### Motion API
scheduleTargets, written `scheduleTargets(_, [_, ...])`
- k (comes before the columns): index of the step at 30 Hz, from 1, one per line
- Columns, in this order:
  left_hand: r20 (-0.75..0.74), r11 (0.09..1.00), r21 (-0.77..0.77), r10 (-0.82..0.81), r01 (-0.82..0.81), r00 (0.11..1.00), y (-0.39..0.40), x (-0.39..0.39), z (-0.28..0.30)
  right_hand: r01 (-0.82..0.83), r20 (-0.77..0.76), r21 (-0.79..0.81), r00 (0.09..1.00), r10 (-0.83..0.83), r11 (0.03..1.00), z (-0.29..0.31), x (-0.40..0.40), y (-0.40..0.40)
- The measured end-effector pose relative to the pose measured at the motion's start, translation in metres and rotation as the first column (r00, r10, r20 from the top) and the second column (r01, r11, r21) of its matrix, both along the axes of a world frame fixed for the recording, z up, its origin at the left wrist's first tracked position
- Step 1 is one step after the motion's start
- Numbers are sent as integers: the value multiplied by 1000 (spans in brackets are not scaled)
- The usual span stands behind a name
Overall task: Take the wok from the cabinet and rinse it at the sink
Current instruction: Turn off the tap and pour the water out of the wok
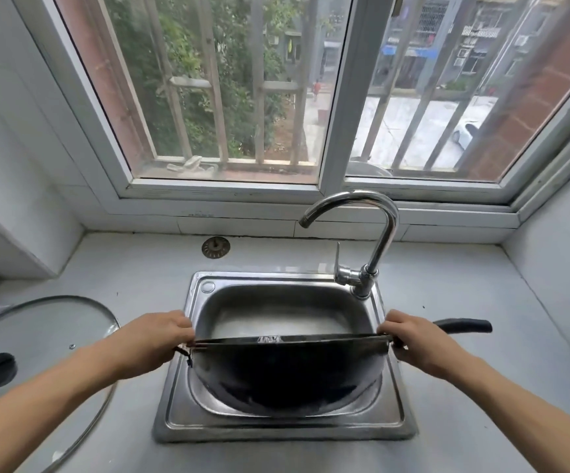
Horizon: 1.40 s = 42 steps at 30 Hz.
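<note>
Two hands held the wok [287,373] tipped on edge over the sink [283,425] — dark underside toward the camera. Left hand [154,339] curled around the small loop handle at the rim; right hand [413,339] gripped the base of the long black handle [464,326]. Faucet [362,233] spout stood above the basin. Glass lid [45,336] lay on the tabletop [481,421] at left, drain strainer [215,247] behind the sink.

Faucet [367,233] overhanging sink's [287,426] right rear
</note>
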<state>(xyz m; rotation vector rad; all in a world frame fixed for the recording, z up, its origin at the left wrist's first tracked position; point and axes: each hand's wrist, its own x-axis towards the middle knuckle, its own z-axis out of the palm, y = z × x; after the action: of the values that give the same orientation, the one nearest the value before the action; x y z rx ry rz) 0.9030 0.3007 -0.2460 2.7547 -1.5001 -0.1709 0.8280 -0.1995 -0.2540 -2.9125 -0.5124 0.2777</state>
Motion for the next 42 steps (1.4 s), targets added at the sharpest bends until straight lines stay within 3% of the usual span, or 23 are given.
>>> scheduleTargets(4, [81, 1000, -4, -4, 4, 997, 3, -9, -5, -8, 23, 35, 1000, 8, 999, 8, -6, 3])
scheduleTargets(7, [49, 1000, -14, 8, -7, 999, 6, -11, -7, -10, -3, 47, 1000, 10, 999, 10, -5, 6])
scheduleTargets(11, [-203, 990, -21, 135, -142, 970, 13, -4, -2, -28, -101, -10, 994, 27, 1000, 15, 0, 8])
scheduleTargets(13, [-252, 981, -57, 166, -186, 953, 17, -3, 1, -17, -111, 20, 994, 19, 1000, 16, 1, 10])
scheduleTargets(17, [-43, 995, -56, 77, -80, 996, 20, -10, 6, 0, -85, 63, 996, 5, 998, 14, 0, 12])
scheduleTargets(20, [65, 995, -19, 99, -98, 993, 20, -18, -1, 15, -54, 81, 998, -11, 997, 13, -1, 14])
scheduleTargets(28, [24, 984, -25, 176, -175, 984, 18, -17, 10, 30, -82, 47, 996, -26, 998, 18, -1, 12])
scheduleTargets(32, [73, 985, 6, 173, -174, 982, 16, -22, 12, 42, -81, 68, 996, -36, 997, 24, -3, 11])
scheduleTargets(39, [144, 985, 26, 163, -168, 976, -1, -37, 30, 37, 23, 109, 999, -39, 993, 29, -7, 6])
scheduleTargets(42, [99, 960, 92, 257, -266, 961, -11, -47, 47, 13, 94, 152, 995, -28, 988, 28, -10, 1])
